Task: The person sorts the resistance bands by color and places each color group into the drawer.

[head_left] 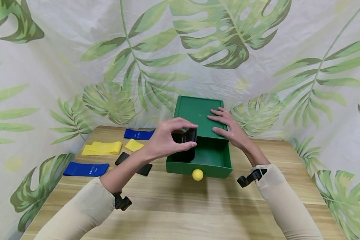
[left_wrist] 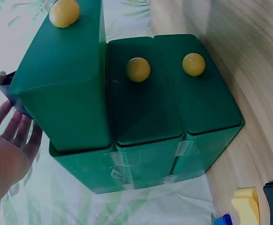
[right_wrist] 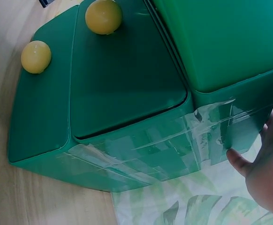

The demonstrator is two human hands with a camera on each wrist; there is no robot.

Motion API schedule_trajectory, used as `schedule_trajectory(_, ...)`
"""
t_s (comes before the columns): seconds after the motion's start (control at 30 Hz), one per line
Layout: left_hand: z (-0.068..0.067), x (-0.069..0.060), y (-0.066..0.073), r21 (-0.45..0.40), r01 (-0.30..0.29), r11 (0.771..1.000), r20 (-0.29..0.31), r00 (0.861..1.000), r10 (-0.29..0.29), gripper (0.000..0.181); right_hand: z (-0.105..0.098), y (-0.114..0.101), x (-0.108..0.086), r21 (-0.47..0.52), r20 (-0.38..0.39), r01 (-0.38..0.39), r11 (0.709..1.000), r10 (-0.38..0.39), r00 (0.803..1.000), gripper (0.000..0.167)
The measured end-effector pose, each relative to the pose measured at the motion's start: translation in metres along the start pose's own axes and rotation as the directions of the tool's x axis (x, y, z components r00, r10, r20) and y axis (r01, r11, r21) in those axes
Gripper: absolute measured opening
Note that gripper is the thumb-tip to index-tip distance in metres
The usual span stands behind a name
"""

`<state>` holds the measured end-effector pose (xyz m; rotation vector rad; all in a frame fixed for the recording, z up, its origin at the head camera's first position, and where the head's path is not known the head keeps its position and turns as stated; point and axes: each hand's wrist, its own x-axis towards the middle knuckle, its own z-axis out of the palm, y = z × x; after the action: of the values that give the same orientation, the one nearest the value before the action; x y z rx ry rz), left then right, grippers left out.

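Note:
My left hand [head_left: 163, 138] pinches a black resistance band [head_left: 191, 136] between thumb and fingers, over the pulled-out top drawer [head_left: 217, 171] of a green drawer cabinet [head_left: 192, 111]. Dark material fills the drawer's left part below that hand; whether it belongs to the held band I cannot tell. In the left wrist view, the left hand [left_wrist: 7, 150] and band [left_wrist: 10, 91] are partly behind the drawer. My right hand [head_left: 229, 128] rests on the cabinet's top near its right edge, fingers spread. The right wrist view shows the right hand [right_wrist: 268, 173] with its thumb against the cabinet's taped side.
Left of the cabinet lie blue bands [head_left: 85, 169], yellow bands [head_left: 103, 148] and black bands [head_left: 144, 169] on the wooden table [head_left: 168, 213]. Two lower drawers [left_wrist: 146, 105] with yellow knobs [left_wrist: 193, 64] are closed. A leaf-patterned cloth [head_left: 156, 50] hangs behind the cabinet.

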<state>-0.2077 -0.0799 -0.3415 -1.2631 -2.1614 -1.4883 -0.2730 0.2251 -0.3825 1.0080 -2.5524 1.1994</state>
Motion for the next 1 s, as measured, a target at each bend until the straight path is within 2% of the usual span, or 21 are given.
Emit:
schedule_trajectory(0.23,0.01,0.001,-0.005,0.103,-0.006,0.995,0.039,0.999,0.002,0.043,0.001,-0.001,0.0,-0.004,0.008,0.0,1.0,0.0,1.0,0.049)
schedule_trajectory(0.4,0.014,0.002,-0.003,0.149,-0.05,0.988,0.081,0.996,0.038,0.044,0.001,0.0,0.0,-0.008,0.006,0.001,1.0,-0.001,1.0,0.049)
schedule_trajectory(0.53,0.018,0.003,0.0,0.229,-0.081,0.97,0.117,0.992,0.056,0.046,-0.001,0.0,-0.001,-0.004,0.005,-0.001,1.0,0.001,1.0,0.048)
schedule_trajectory(0.67,0.021,0.005,0.003,0.306,-0.097,0.947,0.125,0.99,0.062,0.047,-0.001,0.0,-0.001,0.0,0.004,0.002,1.0,-0.002,1.0,0.048)
schedule_trajectory(0.87,0.022,0.004,0.003,0.341,-0.114,0.933,0.126,0.989,0.075,0.052,-0.001,0.0,-0.001,0.003,0.011,-0.007,1.0,0.007,1.0,0.049)
schedule_trajectory(1.0,0.021,0.003,0.002,0.308,-0.109,0.945,0.125,0.989,0.074,0.055,-0.001,0.0,0.0,-0.001,0.012,-0.01,1.0,0.01,1.0,0.049)
